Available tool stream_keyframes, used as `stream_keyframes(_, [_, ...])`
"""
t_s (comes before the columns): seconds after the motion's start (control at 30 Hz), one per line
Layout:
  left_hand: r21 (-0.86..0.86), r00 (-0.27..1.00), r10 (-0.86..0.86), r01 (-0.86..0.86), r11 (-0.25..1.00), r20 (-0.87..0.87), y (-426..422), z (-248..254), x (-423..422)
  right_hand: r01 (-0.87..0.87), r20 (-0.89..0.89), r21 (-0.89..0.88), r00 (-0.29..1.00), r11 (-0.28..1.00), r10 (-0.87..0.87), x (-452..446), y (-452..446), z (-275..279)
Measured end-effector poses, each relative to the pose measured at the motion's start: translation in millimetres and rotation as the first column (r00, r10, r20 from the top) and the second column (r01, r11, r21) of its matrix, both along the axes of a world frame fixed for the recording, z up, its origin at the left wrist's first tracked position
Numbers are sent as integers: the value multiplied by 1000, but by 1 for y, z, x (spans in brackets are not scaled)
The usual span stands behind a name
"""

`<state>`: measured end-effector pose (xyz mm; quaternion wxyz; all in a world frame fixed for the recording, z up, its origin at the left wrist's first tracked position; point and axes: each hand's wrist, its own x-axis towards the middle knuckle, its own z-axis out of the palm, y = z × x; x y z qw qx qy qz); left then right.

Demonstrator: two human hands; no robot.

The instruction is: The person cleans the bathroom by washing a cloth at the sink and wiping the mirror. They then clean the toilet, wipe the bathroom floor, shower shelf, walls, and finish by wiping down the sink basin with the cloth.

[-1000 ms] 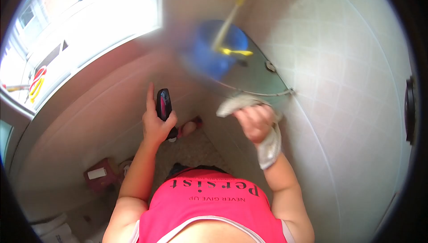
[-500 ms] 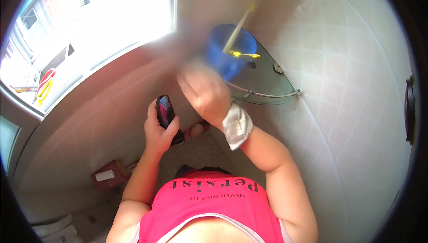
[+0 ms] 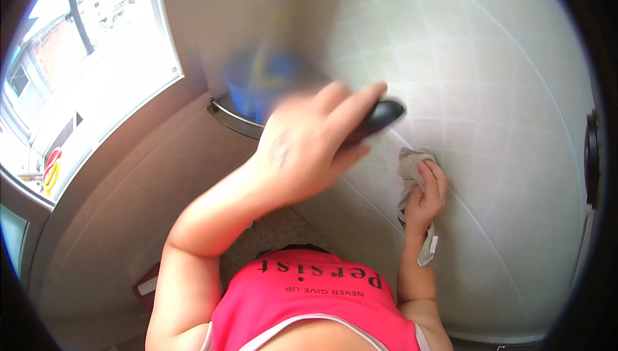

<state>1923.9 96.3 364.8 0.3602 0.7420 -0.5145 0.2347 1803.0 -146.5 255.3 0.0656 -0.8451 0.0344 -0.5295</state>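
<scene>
My left hand (image 3: 302,138), raised in front of the corner, has its fingers wrapped around a glossy black oblong object (image 3: 385,116). Its rounded end sticks out past my fingertips, and the rest is hidden by my hand. Farther right, my right hand (image 3: 432,196) grips a crumpled grey-beige cloth (image 3: 412,163) at the tiled wall (image 3: 489,138). A loose tail of fabric with a white tag hangs near my right wrist. Behind my left hand, a blue cup (image 3: 239,90) is blurred, with a pale toothbrush shape in it.
The cup stands on a corner shelf (image 3: 235,119) with a metal rail. At left is a bright window (image 3: 109,36), with red and yellow scissor-like handles (image 3: 51,174) on its sill. A dark red box (image 3: 147,286) is low at left. A black round fixture (image 3: 591,158) is at far right.
My left hand has risen and moved right with the black object. My right hand has moved from near the cup to the right wall with the cloth. The view has turned right.
</scene>
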Motion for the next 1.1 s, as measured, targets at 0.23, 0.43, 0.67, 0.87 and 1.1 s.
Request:
stream_keyframes(0.23, [536,964,267,-214,817,-21,-84,-2,71,62,67,76,996,995,-67,-56,-20,10])
stream_keyframes(0.43, [681,946,269,-79,728,-178,-82,3,70,288,398,-186,896,940,-196,-43,-58,47])
stream_keyframes(0.67, [641,889,433,-249,727,-146,-80,-3,62,353,403,-448,900,821,-167,94,-42,116])
stream_keyframes(0.87, [417,932,336,-252,873,-139,-54,-33,71,104,-206,-666,926,739,-316,50,-52,-53])
stream_keyframes(1.1, [-187,929,170,-113,976,329,-18,-53,25,286,24,-566,943,773,-331,17,-84,29])
